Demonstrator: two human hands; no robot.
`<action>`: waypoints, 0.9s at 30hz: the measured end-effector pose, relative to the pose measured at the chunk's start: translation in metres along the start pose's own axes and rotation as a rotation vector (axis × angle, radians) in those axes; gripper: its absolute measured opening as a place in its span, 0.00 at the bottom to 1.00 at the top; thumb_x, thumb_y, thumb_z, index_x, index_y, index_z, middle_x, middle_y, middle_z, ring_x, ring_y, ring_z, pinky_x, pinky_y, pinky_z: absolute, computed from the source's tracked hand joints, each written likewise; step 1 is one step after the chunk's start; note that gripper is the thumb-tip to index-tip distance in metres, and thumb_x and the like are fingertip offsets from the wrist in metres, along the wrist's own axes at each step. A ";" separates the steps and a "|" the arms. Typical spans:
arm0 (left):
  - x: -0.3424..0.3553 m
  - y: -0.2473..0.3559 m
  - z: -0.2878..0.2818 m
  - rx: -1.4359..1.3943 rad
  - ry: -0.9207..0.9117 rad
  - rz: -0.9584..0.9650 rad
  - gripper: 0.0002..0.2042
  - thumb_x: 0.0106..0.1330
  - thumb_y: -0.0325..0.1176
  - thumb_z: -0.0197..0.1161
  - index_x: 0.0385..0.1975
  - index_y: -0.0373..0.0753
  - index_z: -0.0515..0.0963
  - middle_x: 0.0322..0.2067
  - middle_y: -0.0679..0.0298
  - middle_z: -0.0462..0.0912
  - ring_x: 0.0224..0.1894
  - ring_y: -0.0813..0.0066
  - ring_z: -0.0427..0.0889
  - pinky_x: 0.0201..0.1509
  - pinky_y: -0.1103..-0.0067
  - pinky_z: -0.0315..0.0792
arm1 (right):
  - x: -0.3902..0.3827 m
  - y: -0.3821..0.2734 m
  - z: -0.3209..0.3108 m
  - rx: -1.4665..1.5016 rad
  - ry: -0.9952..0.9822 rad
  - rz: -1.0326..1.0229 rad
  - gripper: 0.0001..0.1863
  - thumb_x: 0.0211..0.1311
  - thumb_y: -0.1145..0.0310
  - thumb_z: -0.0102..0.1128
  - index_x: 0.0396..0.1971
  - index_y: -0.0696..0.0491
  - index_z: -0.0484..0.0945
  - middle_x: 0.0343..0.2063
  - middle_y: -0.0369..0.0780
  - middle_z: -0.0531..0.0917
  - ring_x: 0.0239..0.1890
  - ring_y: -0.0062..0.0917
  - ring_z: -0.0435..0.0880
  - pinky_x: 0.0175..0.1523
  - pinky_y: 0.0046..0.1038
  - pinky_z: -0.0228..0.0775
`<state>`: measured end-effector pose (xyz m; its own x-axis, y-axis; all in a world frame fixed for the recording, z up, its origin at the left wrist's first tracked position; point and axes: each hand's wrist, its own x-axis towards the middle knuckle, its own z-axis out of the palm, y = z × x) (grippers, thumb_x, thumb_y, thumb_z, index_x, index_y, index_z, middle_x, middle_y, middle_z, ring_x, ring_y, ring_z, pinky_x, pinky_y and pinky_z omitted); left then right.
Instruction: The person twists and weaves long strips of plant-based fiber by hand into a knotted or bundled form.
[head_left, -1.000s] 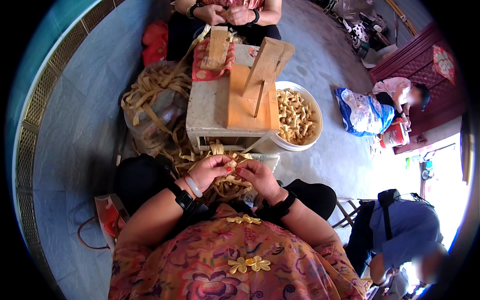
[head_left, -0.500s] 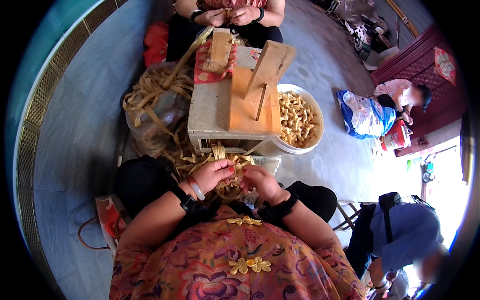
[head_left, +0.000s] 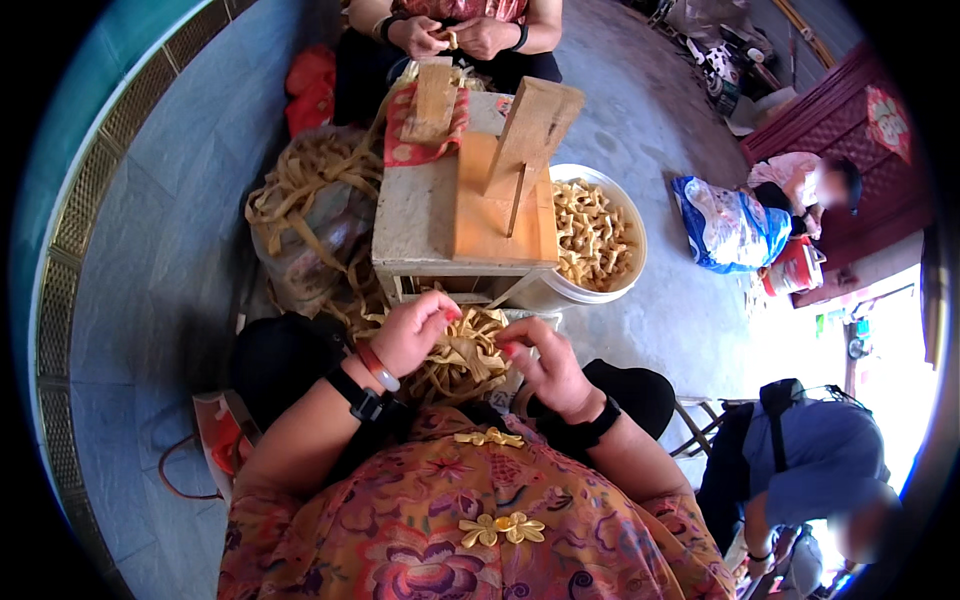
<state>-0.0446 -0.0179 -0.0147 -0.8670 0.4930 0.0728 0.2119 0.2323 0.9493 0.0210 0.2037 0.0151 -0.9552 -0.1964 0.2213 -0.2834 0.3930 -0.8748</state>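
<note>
My left hand [head_left: 412,335] is raised over a heap of pale yellow flat strips [head_left: 462,362], its fingertips pinched together. Across the heap, my right hand [head_left: 552,372] has curled fingers with thumb and index close together. The same colour as the heap makes whatever lies in the fingers hard to make out. A black band circles each wrist, and a bangle sits on my left one. Beyond my hands stands a low table [head_left: 412,225] bearing an orange-brown board [head_left: 477,236] with an upright wooden plank [head_left: 533,135] and a thin rod [head_left: 518,200].
A white bucket [head_left: 632,275] of small knotted yellow pieces [head_left: 592,232] adjoins the table's right side. More strips [head_left: 318,180] spill over a plastic bag [head_left: 300,262] at left. Opposite, a person's hands [head_left: 450,38] hold a small strip. A bending person [head_left: 815,450] is at lower right.
My hands have drawn apart; the left moved up and left, the right moved slightly right. More of the strip heap now shows between them. The person opposite has shifted their hands slightly.
</note>
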 end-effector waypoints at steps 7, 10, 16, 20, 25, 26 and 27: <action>-0.002 0.044 0.009 -0.143 -0.059 0.077 0.05 0.68 0.26 0.52 0.39 0.37 0.74 0.28 0.67 0.77 0.31 0.82 0.75 0.38 0.85 0.71 | 0.017 -0.044 0.000 -0.248 -0.185 -0.257 0.08 0.47 0.79 0.60 0.27 0.55 0.71 0.20 0.42 0.77 0.23 0.39 0.78 0.29 0.33 0.71; 0.006 0.035 0.011 -0.271 -0.061 0.043 0.08 0.69 0.32 0.55 0.38 0.33 0.72 0.30 0.67 0.78 0.32 0.82 0.75 0.37 0.84 0.71 | 0.021 -0.045 -0.010 -0.228 -0.108 -0.222 0.07 0.48 0.81 0.59 0.27 0.55 0.72 0.18 0.42 0.77 0.21 0.37 0.78 0.27 0.31 0.70; 0.041 0.037 -0.021 -0.429 -0.285 -0.277 0.12 0.70 0.40 0.53 0.27 0.39 0.71 0.16 0.76 0.65 0.18 0.90 0.63 0.20 0.89 0.59 | 0.044 -0.026 -0.035 -0.286 0.048 -0.146 0.07 0.50 0.81 0.58 0.30 0.56 0.73 0.22 0.43 0.78 0.24 0.36 0.80 0.29 0.29 0.71; 0.088 0.044 -0.017 -0.397 -0.014 -0.185 0.14 0.67 0.42 0.58 0.28 0.37 0.75 0.16 0.76 0.68 0.19 0.89 0.65 0.22 0.86 0.61 | 0.090 -0.016 -0.047 -0.379 0.208 -0.268 0.07 0.50 0.81 0.57 0.30 0.55 0.73 0.24 0.43 0.78 0.24 0.35 0.80 0.29 0.29 0.71; 0.136 0.022 -0.008 0.260 0.271 -0.055 0.13 0.65 0.39 0.58 0.27 0.34 0.75 0.20 0.55 0.78 0.22 0.61 0.76 0.27 0.71 0.68 | 0.124 0.035 -0.047 -0.469 0.222 -0.194 0.03 0.54 0.75 0.57 0.30 0.55 0.74 0.25 0.43 0.79 0.26 0.38 0.80 0.31 0.35 0.73; 0.133 0.020 -0.010 0.276 0.284 -0.053 0.13 0.65 0.39 0.58 0.27 0.34 0.75 0.21 0.53 0.78 0.24 0.58 0.77 0.28 0.70 0.69 | 0.121 0.041 -0.052 -0.540 0.245 -0.162 0.03 0.55 0.74 0.56 0.30 0.54 0.74 0.26 0.42 0.79 0.26 0.38 0.80 0.31 0.36 0.73; 0.123 0.017 -0.013 0.291 0.296 -0.051 0.13 0.65 0.39 0.57 0.27 0.35 0.75 0.21 0.51 0.78 0.25 0.55 0.77 0.29 0.69 0.69 | 0.112 0.047 -0.062 -0.611 0.268 -0.130 0.03 0.55 0.73 0.56 0.30 0.54 0.74 0.27 0.42 0.80 0.27 0.38 0.80 0.32 0.36 0.73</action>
<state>-0.1534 0.0359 0.0144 -0.9629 0.2222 0.1530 0.2470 0.4984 0.8310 -0.1047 0.2554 0.0259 -0.8757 -0.0778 0.4765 -0.3192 0.8337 -0.4505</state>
